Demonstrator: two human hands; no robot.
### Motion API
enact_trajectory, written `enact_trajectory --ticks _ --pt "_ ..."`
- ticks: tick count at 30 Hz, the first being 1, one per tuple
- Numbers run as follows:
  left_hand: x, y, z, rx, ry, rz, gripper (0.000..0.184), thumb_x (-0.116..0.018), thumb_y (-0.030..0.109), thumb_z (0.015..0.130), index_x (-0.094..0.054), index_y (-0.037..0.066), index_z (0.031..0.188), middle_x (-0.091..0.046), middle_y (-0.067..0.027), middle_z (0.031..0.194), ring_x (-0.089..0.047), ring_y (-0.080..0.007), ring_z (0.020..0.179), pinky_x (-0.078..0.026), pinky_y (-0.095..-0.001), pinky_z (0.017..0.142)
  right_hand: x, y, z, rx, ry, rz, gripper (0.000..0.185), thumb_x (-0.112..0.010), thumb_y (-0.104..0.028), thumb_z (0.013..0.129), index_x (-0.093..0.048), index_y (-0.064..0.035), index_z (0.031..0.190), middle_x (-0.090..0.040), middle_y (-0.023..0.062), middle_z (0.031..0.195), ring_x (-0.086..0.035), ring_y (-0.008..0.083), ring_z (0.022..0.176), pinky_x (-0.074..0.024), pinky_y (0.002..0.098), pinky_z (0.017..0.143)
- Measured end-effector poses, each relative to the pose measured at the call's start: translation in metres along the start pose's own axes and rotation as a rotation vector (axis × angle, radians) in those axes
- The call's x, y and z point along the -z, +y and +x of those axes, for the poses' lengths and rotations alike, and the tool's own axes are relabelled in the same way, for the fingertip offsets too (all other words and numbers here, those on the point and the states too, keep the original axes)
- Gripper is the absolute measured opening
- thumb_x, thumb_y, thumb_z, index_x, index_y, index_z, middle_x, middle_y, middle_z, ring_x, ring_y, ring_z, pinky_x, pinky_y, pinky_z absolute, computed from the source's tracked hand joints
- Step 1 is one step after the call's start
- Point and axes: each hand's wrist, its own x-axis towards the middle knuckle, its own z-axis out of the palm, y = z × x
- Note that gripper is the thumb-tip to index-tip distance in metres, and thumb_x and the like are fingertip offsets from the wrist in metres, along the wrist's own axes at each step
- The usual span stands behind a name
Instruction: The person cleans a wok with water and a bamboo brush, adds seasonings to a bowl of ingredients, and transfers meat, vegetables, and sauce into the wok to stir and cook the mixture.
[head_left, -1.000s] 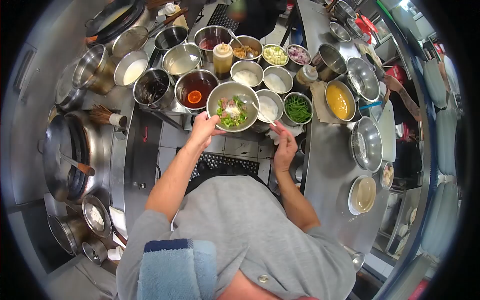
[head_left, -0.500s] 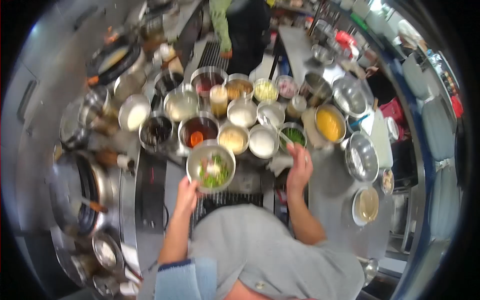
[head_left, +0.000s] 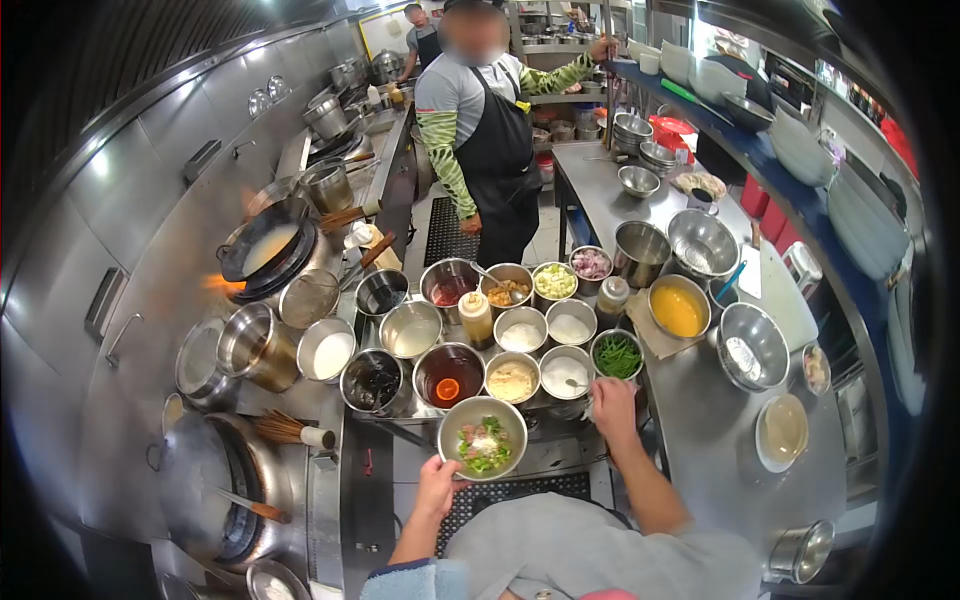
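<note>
My left hand (head_left: 436, 487) is closed on the rim of a metal bowl (head_left: 448, 432). Chopped greens, pinkish pieces and a white powder (head_left: 488, 443) lie inside it. My right hand (head_left: 613, 408) is closed on the handle end of a small spoon (head_left: 574, 383), whose bowl is in the metal container of white powder (head_left: 566, 366). Just above that hand stands a container of cut green vegetables (head_left: 617, 356). Left of the spoon is a container of pale yellowish powder (head_left: 511, 381), then one of dark red liquid with an orange slice (head_left: 447, 388).
A steaming wok (head_left: 205, 490) and a wok over flame (head_left: 268, 248) are on the left. Squeeze bottles (head_left: 476, 318) stand among the containers. The right counter holds a bowl of orange-yellow liquid (head_left: 679, 307) and a steel bowl (head_left: 752, 346). A person in a black apron (head_left: 493, 150) stands ahead.
The view has tilted up, showing more of the kitchen and the person. The spoon has come down from above the containers into the white powder. My left hand still holds the bowl.
</note>
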Motion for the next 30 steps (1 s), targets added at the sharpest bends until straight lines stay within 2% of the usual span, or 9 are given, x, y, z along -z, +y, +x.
enact_trajectory --ticks 3,6,7,9,11,15,17,23,30 --pt "0.002 -0.006 0.009 0.006 -0.064 0.008 0.020 -0.054 0.001 0.084 -0.058 -0.002 0.103 -0.064 -0.0115 0.097 -0.066 -0.0215 0.082 -0.060 -0.0385 0.067 -0.046 0.045 0.039 -0.214 0.012 0.119 0.027 -0.062 -0.023 0.086 -0.060 0.0030 0.080 -0.065 0.0219 0.076 -0.062 0.0425 0.073 -0.0478 0.0462 0.071" --pt "-0.008 0.013 -0.003 0.040 -0.086 0.102 0.023 -0.057 0.003 0.084 -0.059 0.000 0.106 -0.066 -0.0083 0.097 -0.066 -0.0184 0.081 -0.059 -0.0347 0.063 -0.013 -0.001 0.077 -0.375 -0.071 -0.220 0.081 -0.076 -0.038 0.074 -0.039 -0.0027 0.137 -0.065 0.0265 0.097 -0.064 0.0413 0.089 -0.0509 0.0463 0.077" --pt "0.002 0.008 0.000 0.027 -0.121 0.152 0.027 -0.054 0.005 0.086 -0.057 0.001 0.113 -0.065 -0.0092 0.101 -0.066 -0.0190 0.085 -0.057 -0.0340 0.063 -0.008 -0.015 0.076 -0.234 0.092 -0.158 0.063 -0.073 -0.035 0.077 -0.053 0.0016 0.123 -0.066 0.0250 0.094 -0.064 0.0405 0.088 -0.0509 0.0462 0.077" --pt "0.023 0.003 0.001 -0.014 -0.147 0.120 0.023 -0.055 0.005 0.087 -0.056 -0.001 0.109 -0.065 -0.0112 0.101 -0.067 -0.0208 0.083 -0.059 -0.0375 0.064 -0.012 -0.034 0.074 -0.121 -0.201 -0.011 0.040 -0.068 -0.029 0.080 -0.064 0.0024 0.104 -0.067 0.0232 0.089 -0.065 0.0388 0.086 -0.0509 0.0459 0.076" --pt "0.045 -0.002 0.003 0.012 -0.122 0.071 0.022 -0.051 0.002 0.086 -0.055 -0.004 0.107 -0.064 -0.0132 0.101 -0.067 -0.0224 0.086 -0.060 -0.0402 0.070 -0.011 -0.086 0.071 -0.410 -0.862 0.201 0.025 -0.062 -0.023 0.082 -0.068 0.0013 0.088 -0.067 0.0225 0.086 -0.065 0.0376 0.085 -0.0506 0.0455 0.076" --pt "0.058 -0.001 -0.002 -0.033 -0.016 0.110 0.022 -0.050 0.001 0.085 -0.055 -0.004 0.107 -0.064 -0.0132 0.100 -0.067 -0.0233 0.084 -0.060 -0.0409 0.069 -0.059 -0.063 0.033 -0.116 -0.277 0.173 0.024 -0.059 -0.020 0.086 -0.067 -0.0008 0.098 -0.067 0.0213 0.087 -0.065 0.0368 0.081 -0.0505 0.0436 0.075" --pt "0.061 0.003 0.004 -0.052 -0.015 0.121 0.020 -0.052 0.001 0.085 -0.056 -0.004 0.104 -0.064 -0.0129 0.097 -0.067 -0.0223 0.082 -0.060 -0.0380 0.066 -0.033 -0.071 0.020 -0.341 -0.324 0.364 0.024 -0.059 -0.018 0.086 -0.067 -0.0011 0.101 -0.067 0.0211 0.089 -0.065 0.0361 0.083 -0.0508 0.0420 0.076" --pt "0.038 0.005 0.035 0.004 -0.261 0.203 0.015 -0.055 0.002 0.086 -0.057 -0.004 0.099 -0.064 -0.0113 0.094 -0.067 -0.0190 0.077 -0.060 -0.0326 0.064 -0.009 -0.005 -0.112 -0.543 -0.670 -0.253 0.024 -0.056 -0.021 0.083 -0.068 -0.0024 0.092 -0.067 0.0208 0.094 -0.063 0.0375 0.094 -0.0504 0.0453 0.084" --pt "-0.096 -0.026 0.042 0.174 -0.564 0.317 0.009 -0.060 0.004 0.085 -0.059 0.000 0.093 -0.062 -0.0066 0.088 -0.065 -0.0166 0.082 -0.060 -0.0355 0.071 0.019 0.182 -0.411 -0.729 -0.910 -0.383 0.016 -0.064 -0.020 0.075 -0.069 -0.0054 0.072 -0.069 0.0141 0.081 -0.067 0.0281 0.077 -0.0534 0.0414 0.068"
